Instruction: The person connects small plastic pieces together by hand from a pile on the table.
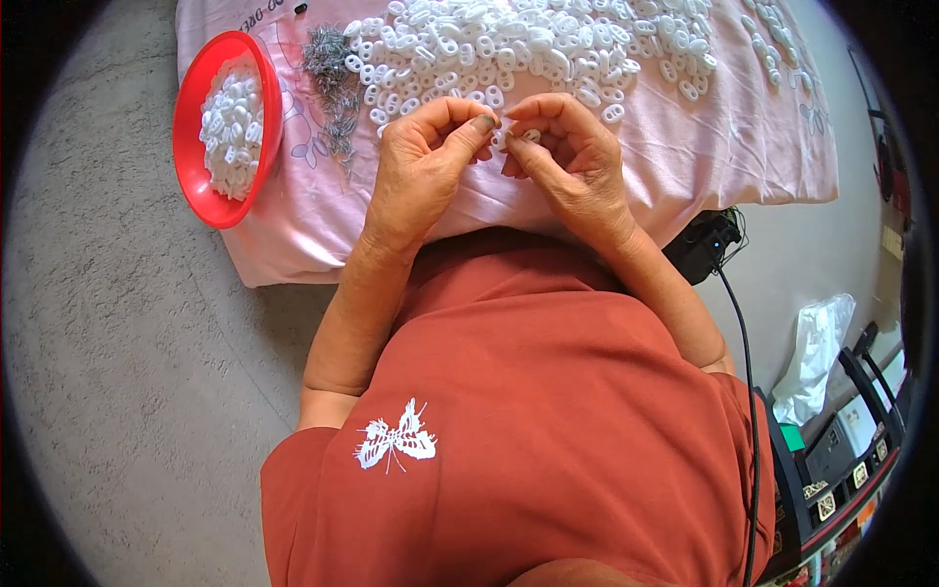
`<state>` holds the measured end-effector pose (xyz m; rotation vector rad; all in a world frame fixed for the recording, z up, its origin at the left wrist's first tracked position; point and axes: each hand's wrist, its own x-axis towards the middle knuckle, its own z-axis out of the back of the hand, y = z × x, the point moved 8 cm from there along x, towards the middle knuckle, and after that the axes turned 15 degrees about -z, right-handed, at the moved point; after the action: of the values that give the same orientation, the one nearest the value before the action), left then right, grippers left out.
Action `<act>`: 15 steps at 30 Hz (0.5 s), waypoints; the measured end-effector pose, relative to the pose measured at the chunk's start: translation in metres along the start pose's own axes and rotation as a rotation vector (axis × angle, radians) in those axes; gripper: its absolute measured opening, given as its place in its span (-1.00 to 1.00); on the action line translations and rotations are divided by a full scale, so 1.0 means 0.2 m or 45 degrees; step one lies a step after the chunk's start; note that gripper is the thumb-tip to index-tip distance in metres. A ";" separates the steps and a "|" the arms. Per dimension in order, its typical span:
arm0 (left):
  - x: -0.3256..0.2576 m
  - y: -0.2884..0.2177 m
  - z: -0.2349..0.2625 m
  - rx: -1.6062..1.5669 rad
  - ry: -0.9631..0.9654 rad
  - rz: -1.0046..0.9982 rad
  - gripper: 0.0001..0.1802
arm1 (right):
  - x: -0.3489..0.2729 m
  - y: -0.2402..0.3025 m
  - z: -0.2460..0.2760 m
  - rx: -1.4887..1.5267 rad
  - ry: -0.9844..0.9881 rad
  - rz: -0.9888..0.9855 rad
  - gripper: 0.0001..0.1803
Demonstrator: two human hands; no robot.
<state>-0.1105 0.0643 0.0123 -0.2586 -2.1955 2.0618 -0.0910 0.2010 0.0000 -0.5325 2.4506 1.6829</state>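
Observation:
My left hand (430, 157) and my right hand (575, 161) meet near the front of the cloth-covered table, fingertips almost touching. A small white two-holed plastic piece (500, 140) shows between them, at the right thumb and fingers. Another white plastic piece (531, 135) sits within the curled fingers of the right hand. The left thumb and forefinger are pinched together; whatever they grip is too small to make out. Just beyond the hands spreads a large heap of similar white pieces (499, 49). A pile of thin grey metal pins (333, 83) lies left of that heap.
On the table's left side a red bowl (186, 147) holds many white pieces. Pink patterned cloth (704, 147) covers the table. A black device (706, 245) with a cable (740, 333) is by its right edge. A white plastic bag (817, 352) lies further right.

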 end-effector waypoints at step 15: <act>0.00 -0.01 -0.01 0.177 0.019 -0.068 -0.88 | -0.01 0.00 0.00 0.024 -0.017 0.028 -0.79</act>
<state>-0.1098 0.0652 0.0153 -0.1990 -2.0164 2.1636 -0.0897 0.2020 0.0001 -0.4921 2.4697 1.6643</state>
